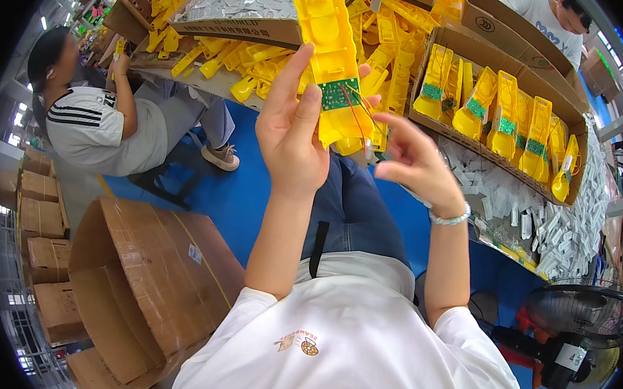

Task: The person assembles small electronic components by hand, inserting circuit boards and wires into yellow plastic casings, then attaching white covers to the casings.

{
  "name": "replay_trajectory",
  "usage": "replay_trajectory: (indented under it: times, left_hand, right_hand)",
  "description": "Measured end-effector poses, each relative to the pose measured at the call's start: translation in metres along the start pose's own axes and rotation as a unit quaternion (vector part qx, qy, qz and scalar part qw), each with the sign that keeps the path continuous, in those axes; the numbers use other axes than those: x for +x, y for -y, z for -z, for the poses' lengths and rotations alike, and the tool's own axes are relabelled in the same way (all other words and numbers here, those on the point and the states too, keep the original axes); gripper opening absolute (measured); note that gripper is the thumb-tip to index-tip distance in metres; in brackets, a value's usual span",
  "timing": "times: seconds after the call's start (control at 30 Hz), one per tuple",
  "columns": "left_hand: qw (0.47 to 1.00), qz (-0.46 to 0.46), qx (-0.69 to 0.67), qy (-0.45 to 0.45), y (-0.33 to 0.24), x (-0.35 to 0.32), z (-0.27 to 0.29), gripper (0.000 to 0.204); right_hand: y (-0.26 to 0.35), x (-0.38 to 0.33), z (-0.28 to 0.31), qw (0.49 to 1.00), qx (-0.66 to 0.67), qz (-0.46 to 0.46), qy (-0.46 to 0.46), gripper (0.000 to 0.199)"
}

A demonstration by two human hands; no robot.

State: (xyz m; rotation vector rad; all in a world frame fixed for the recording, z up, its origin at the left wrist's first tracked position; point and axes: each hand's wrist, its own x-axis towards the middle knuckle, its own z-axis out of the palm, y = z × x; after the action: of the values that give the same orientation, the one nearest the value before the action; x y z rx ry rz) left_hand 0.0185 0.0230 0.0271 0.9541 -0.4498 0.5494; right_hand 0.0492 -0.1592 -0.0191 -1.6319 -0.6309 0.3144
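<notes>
Raised in front of me is a yellow plastic housing half, its hollow inside facing up. My left hand is closed around its lower part, with the thumb along the near edge. A green circuit board sits across the housing, and thin red wires run from it toward the lower end. Near that end hangs a small white connector. Just right of it is my right hand, thumb and fingers apart and slightly blurred; whether a fingertip touches the housing or the wires I cannot tell.
Beyond my hands lies a pile of yellow housings and a carton of pale parts. At right, a carton holds housings with boards, beside loose white parts. Two people work nearby. A large box stands left, a fan lower right.
</notes>
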Motion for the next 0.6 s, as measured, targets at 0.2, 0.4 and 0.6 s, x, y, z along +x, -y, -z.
replay_trajectory:
  times: [0.2, 0.4, 0.6]
  left_hand:
    - [0.999, 0.026, -0.012, -0.030, -0.004, -0.001, 0.000, 0.051]
    - [0.994, 0.073, -0.034, -0.080, -0.014, 0.000, 0.023, 0.055]
    - [0.981, 0.172, 0.021, -0.086, -0.016, -0.009, 0.017, 0.049]
  right_hand:
    - [-0.014, 0.007, -0.043, 0.993, 0.102, -0.043, 0.042, 0.028]
    - [0.000, 0.009, -0.025, 0.958, -0.154, 0.139, -0.197, 0.028]
    - [0.057, 0.030, 0.001, 0.813, -0.346, 0.408, -0.230, 0.023]
